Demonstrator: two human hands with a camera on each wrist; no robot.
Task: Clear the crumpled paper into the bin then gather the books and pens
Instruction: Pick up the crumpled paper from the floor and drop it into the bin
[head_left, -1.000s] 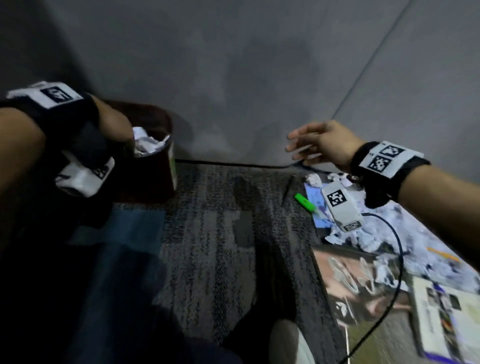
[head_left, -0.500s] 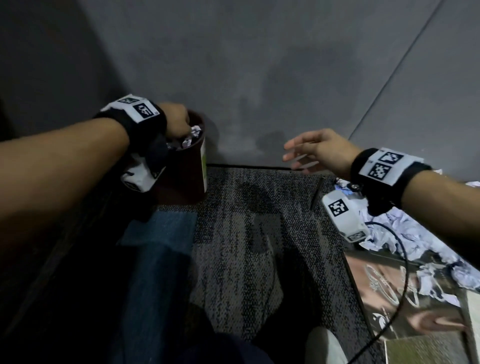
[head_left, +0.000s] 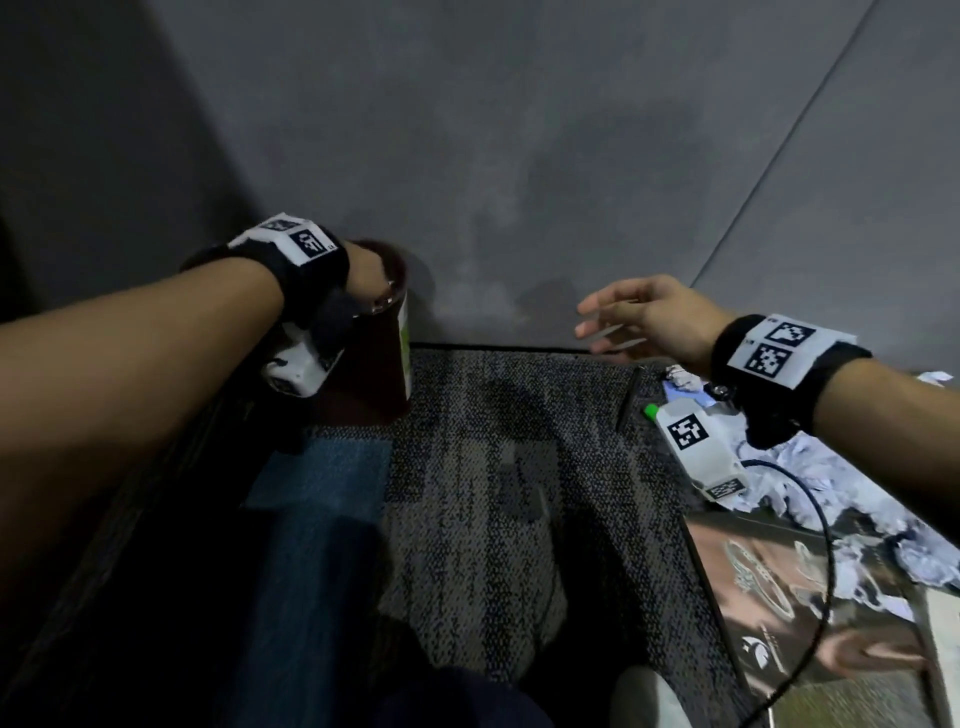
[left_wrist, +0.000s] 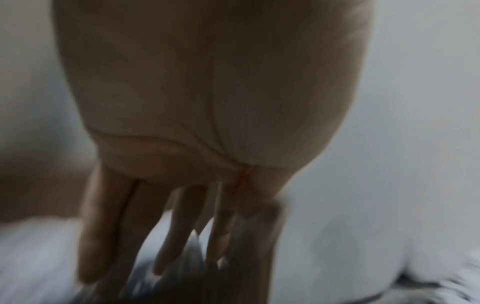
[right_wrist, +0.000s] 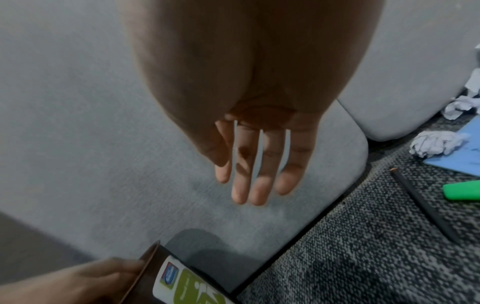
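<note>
A brown bin (head_left: 382, 358) stands on the carpet against the grey upholstery. My left hand (left_wrist: 182, 257) reaches down into it, straight fingers pressing on white crumpled paper (left_wrist: 39, 248). The right hand (head_left: 618, 319) hovers open and empty above the carpet's far edge, right of the bin. Below it lie a crumpled paper ball (right_wrist: 439, 142), a blue sheet (right_wrist: 457, 162), a green highlighter (right_wrist: 462, 190) and a dark pencil (right_wrist: 423, 205). More crumpled paper (head_left: 831, 483) lies further right, partly on a glossy book (head_left: 810, 613).
Grey upholstered cushions (head_left: 519, 156) rise behind the bin and carpet (head_left: 493, 467). A black cable (head_left: 823, 545) runs from my right wrist across the book. A blue carpet patch (head_left: 322, 478) and my dark-clothed leg (head_left: 457, 696) are nearer me.
My left hand has gone from the bin's rim down into it, and the paper that stood above the rim no longer shows. The right hand stays hovering open.
</note>
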